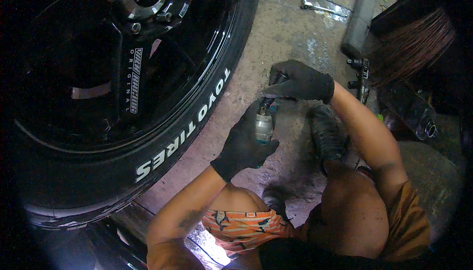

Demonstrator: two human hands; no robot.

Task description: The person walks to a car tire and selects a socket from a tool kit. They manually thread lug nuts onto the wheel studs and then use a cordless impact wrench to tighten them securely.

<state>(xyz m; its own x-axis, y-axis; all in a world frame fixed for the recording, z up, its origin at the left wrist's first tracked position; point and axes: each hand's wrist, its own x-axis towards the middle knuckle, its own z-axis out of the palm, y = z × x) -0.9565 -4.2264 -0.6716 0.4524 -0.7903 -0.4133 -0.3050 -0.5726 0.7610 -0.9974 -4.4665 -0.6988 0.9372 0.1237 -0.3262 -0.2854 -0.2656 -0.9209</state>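
My left hand point(241, 147), in a dark work glove, is closed around a silver-bodied power tool that looks like an impact wrench point(264, 128). The tool points away from me, with a dark socket-like piece point(267, 101) at its front end. Just beyond, my gloved right hand point(300, 82) is closed, its thumb and fingers at that dark front piece. Its curled fingers partly hide what they grip. Left of both hands stands a large black wheel point(120, 53) with a tire point(197, 107) bearing white lettering. Silver lug nuts point(136, 27) ring its hub.
On the concrete floor point(276, 29) ahead lies a shiny metal piece point(322, 6), with a long grey bar point(362, 16) beside it. At right are broom bristles point(419, 43), a dark tool point(363, 78) and a dark metal cylinder point(426, 126). My shoe point(326, 132) is near my right forearm.
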